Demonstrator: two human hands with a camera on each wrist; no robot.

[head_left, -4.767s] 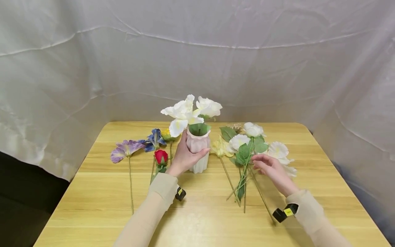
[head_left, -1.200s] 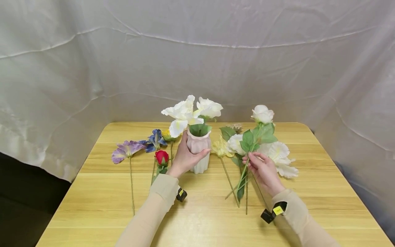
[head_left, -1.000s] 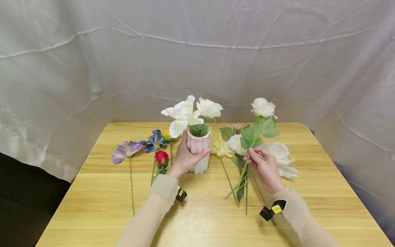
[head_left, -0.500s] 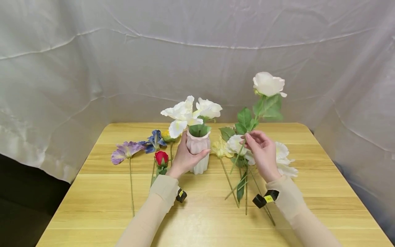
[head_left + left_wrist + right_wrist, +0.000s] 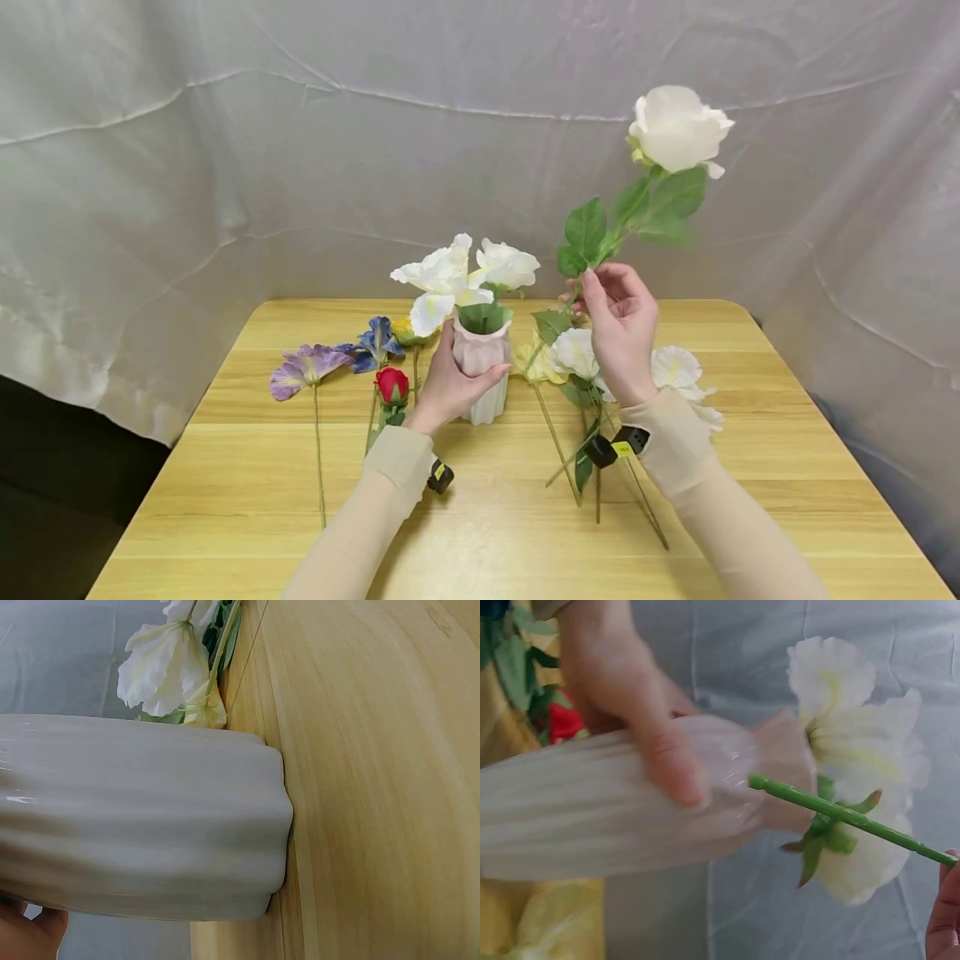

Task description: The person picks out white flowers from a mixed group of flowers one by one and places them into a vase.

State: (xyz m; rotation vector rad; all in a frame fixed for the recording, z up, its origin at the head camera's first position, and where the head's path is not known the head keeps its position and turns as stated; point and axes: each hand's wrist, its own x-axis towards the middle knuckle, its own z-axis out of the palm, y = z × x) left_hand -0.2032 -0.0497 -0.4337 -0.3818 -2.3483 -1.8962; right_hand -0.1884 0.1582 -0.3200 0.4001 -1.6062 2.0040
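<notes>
My left hand (image 5: 461, 379) grips the white fluted vase (image 5: 483, 400), thumb across its front, near the table's middle. Two white flowers stand in the vase: a white iris (image 5: 442, 283) leaning left and a white rose (image 5: 507, 263) behind it. Raised to the right of the vase, my right hand (image 5: 622, 325) pinches the stem of another white rose (image 5: 678, 129), its bloom tilted up and to the right. In the right wrist view, the cut end of its green stem (image 5: 840, 812) overlaps the vase's neck and the flowers.
On the left lie a purple flower (image 5: 309, 367), a blue iris (image 5: 377, 340), a red rose (image 5: 392, 383) and a yellow flower (image 5: 405, 327). To the right lie a pale yellow flower (image 5: 536, 358), white flowers (image 5: 576, 354) and several crossed stems. Grey cloth (image 5: 480, 167) hangs behind the table.
My right hand took hold of a white rose lying among the right-hand flowers and lifted it up, then leftward toward the vase. My left hand stays on the vase.
</notes>
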